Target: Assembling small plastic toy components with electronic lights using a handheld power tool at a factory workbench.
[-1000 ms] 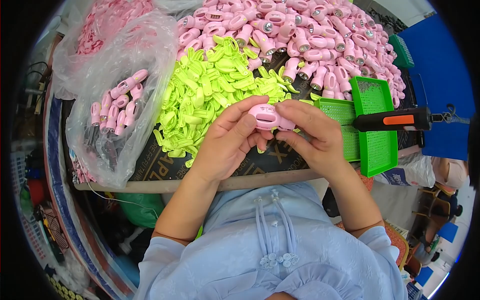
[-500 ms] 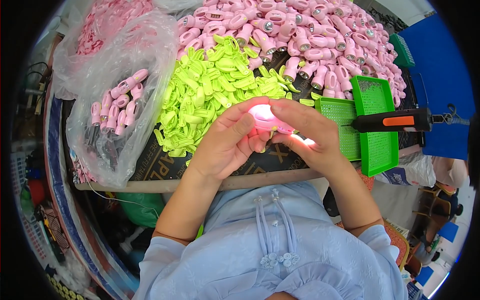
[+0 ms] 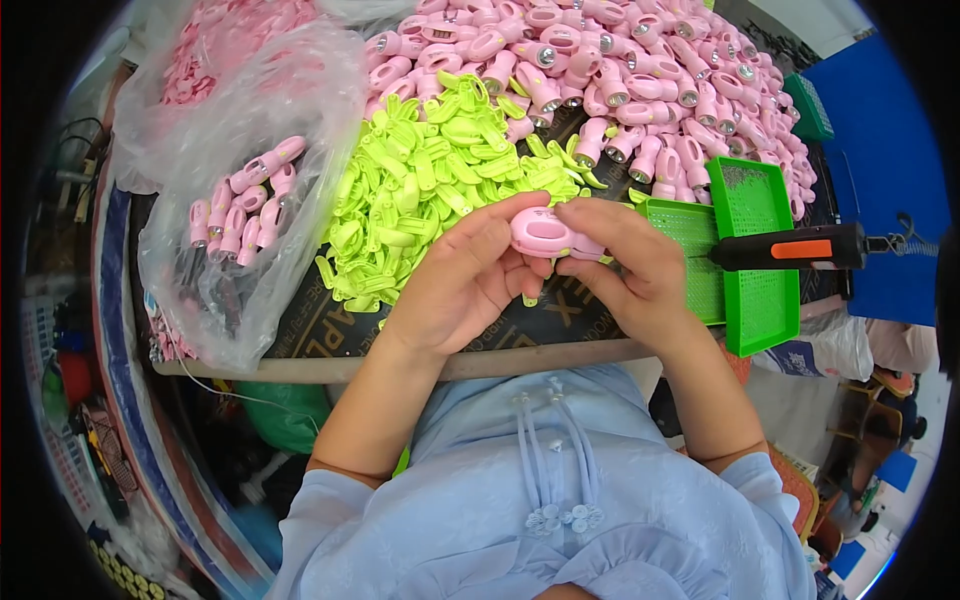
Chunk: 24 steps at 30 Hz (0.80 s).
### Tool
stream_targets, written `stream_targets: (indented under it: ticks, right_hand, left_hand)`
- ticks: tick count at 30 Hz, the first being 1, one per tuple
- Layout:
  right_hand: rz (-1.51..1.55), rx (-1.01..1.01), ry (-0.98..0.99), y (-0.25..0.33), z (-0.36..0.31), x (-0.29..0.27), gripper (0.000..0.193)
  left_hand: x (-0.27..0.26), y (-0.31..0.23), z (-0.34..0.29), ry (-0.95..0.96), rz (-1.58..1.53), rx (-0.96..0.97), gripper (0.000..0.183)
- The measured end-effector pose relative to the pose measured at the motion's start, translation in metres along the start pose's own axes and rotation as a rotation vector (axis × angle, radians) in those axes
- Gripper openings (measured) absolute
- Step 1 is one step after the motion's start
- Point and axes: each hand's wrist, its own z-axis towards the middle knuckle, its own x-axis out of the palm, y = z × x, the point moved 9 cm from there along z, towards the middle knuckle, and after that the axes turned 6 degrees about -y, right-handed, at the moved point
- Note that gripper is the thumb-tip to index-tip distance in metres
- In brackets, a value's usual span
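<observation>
A small pink flashlight (image 3: 541, 231) is held between my two hands above the table's front edge, its light off. My left hand (image 3: 470, 270) grips its handle end, thumb and fingertips closed on it. My right hand (image 3: 628, 258) wraps round the other end and hides the lamp head. Just beyond my hands spreads a heap of lime-green plastic handle pieces (image 3: 405, 200). Farther back lies a big pile of pink flashlights (image 3: 640, 75).
Right of my hands, a black electric screwdriver (image 3: 790, 247) with an orange patch lies across green trays (image 3: 760, 310), one holding small screws. On the left, a clear plastic bag (image 3: 190, 300) has several pink flashlights on it; pink parts (image 3: 235, 45) fill a bag behind.
The bright glow at the flashlight between my hands has gone out, and its pink body now shows plainly. Both hands stay in nearly the same place.
</observation>
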Motion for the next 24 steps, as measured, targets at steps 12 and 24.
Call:
stream_targets:
  ticks: [12, 24]
  right_hand:
    - [-0.235, 0.122, -0.173, -0.005, -0.011, -0.056, 0.041]
    - [0.036, 0.218, -0.303, -0.018, -0.039, -0.08, 0.044]
  left_hand:
    - [0.026, 0.068, 0.0, 0.232, 1.509, 0.491, 0.041]
    - [0.046, 0.083, -0.003, 0.517, 1.882, 0.535, 0.042]
